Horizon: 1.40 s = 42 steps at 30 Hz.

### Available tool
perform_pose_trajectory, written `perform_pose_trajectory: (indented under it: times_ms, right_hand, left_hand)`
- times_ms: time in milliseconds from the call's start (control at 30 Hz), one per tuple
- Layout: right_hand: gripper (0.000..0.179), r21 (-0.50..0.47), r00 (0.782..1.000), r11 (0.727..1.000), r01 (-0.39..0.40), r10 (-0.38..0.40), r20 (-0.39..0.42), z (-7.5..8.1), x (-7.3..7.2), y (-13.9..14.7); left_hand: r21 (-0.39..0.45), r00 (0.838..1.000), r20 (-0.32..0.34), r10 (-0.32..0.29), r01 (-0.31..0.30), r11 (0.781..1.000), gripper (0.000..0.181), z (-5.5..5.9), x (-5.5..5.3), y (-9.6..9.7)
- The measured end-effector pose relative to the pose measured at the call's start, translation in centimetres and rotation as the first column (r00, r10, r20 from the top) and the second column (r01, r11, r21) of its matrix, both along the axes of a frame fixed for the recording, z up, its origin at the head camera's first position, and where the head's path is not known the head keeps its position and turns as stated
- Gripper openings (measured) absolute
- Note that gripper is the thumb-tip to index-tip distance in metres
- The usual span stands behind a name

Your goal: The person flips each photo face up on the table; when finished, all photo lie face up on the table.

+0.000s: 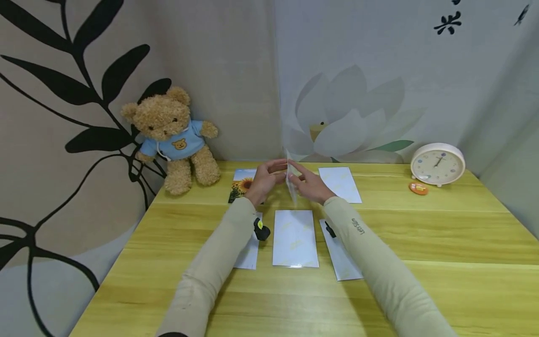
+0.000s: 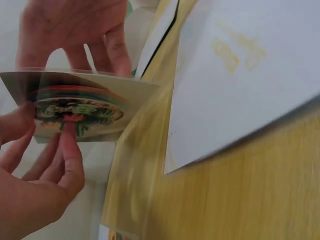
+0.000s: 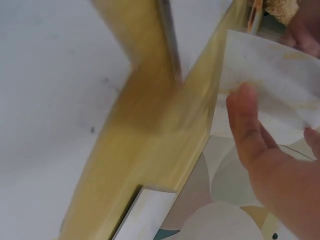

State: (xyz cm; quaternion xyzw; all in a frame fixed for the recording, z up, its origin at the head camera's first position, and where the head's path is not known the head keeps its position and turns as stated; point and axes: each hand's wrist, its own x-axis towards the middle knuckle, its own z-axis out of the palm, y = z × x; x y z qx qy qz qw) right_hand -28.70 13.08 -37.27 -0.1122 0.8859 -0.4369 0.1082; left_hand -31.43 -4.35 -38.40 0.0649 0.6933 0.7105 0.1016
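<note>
Over the far middle of the table, both hands hold one thin card (image 1: 291, 182) upright, its edge toward the head camera. Its printed face, in the left wrist view, shows a bowl of colourful food (image 2: 80, 110). The white back (image 3: 280, 85) with faint yellow marks appears in the right wrist view. My left hand (image 1: 264, 181) grips from the picture side, a fingertip on the print and the thumb near an edge. From the white side my right hand (image 1: 312, 184) holds it with fingertips and thumb.
Beside the left hand lies a sunflower picture card (image 1: 239, 185). White-backed cards lie at back right (image 1: 340, 185), front left (image 1: 249, 252), front middle (image 1: 295, 238) and front right (image 1: 343, 257). A teddy bear (image 1: 174, 145), a round clock (image 1: 438, 164) and an orange oval piece (image 1: 418, 188) are farther out.
</note>
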Motion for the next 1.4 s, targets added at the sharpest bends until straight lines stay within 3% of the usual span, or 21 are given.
perform_pose_trajectory:
  times_ms: [133, 300, 467, 567, 667, 733, 867, 1167, 1267, 1400]
  right_hand:
    - [0.056, -0.186, 0.998, 0.983, 0.014, -0.002, 0.066, 0.2, 0.0, 0.1]
    - [0.055, -0.440, 0.990, 0.897, 0.035, 0.029, 0.138, 0.5, 0.0, 0.3]
    - [0.054, -0.560, 0.985, 0.826, 0.062, 0.041, 0.169, 0.7, 0.1, 0.7]
    - [0.056, -0.601, 0.984, 0.793, 0.102, 0.007, 0.175, 0.7, 0.0, 1.1]
    - [0.063, -0.588, 0.987, 0.795, 0.147, -0.081, 0.138, 0.6, -0.2, 1.4]
    - [0.070, -0.558, 0.984, 0.811, 0.178, -0.152, 0.094, 0.3, -0.3, 1.7]
    - [0.082, -0.497, 0.961, 0.832, 0.247, -0.277, 0.014, -0.2, -0.5, 2.1]
    - [0.080, -0.375, 0.884, 0.845, 0.382, -0.452, -0.118, -0.7, -0.8, 2.4]
    - [0.074, -0.324, 0.881, 0.852, 0.410, -0.462, -0.098, -0.9, -0.8, 2.3]
    - [0.070, -0.254, 0.900, 0.874, 0.414, -0.435, -0.034, -1.3, -0.8, 2.2]
  left_hand:
    - [0.013, 0.999, 0.040, -0.023, 0.023, 1.000, 0.044, -0.1, 0.0, 0.1]
    - [-0.021, 0.992, 0.107, -0.074, 0.077, 0.997, 0.042, 0.2, 0.1, 0.2]
    - [-0.039, 0.987, 0.126, -0.095, 0.101, 0.994, 0.042, 0.5, 0.2, 0.3]
    - [-0.088, 0.992, 0.105, -0.067, 0.076, 0.993, 0.043, 0.5, 0.3, 0.2]
    - [-0.136, 0.996, 0.093, 0.006, 0.007, 0.991, 0.043, 0.4, 0.3, -0.1]
    - [-0.158, 0.995, 0.086, 0.060, -0.046, 0.986, 0.043, 0.3, 0.3, -0.3]
    - [-0.179, 0.990, 0.071, 0.120, -0.106, 0.978, 0.044, 0.5, 0.4, -0.7]
    - [-0.139, 0.996, 0.069, 0.065, -0.054, 0.989, 0.052, 1.2, 0.6, -1.2]
    - [-0.169, 0.995, 0.079, 0.065, -0.051, 0.984, 0.054, 1.1, 0.5, -1.2]
    - [-0.285, 0.996, 0.070, 0.051, -0.029, 0.958, 0.055, 0.7, 0.0, -1.3]
